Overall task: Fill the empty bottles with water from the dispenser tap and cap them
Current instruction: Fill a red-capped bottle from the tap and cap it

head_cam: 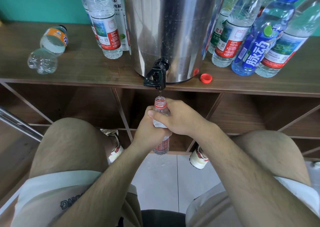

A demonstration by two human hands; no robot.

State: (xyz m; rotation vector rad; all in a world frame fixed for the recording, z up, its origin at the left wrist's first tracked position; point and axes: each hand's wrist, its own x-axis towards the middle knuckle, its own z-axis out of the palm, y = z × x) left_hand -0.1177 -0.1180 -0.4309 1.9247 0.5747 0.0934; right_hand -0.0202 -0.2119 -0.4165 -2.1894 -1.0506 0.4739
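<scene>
We hold a clear plastic bottle with a red neck ring (160, 104) under the black tap (155, 74) of the steel dispenser (169, 27).
Our left hand (149, 131) and right hand (180, 118) both curl round its upper body, and its open mouth sits just below the spout, water trickling in. A loose red cap (206, 78) lies on the brown wooden shelf (86, 67) beside the dispenser.
</scene>
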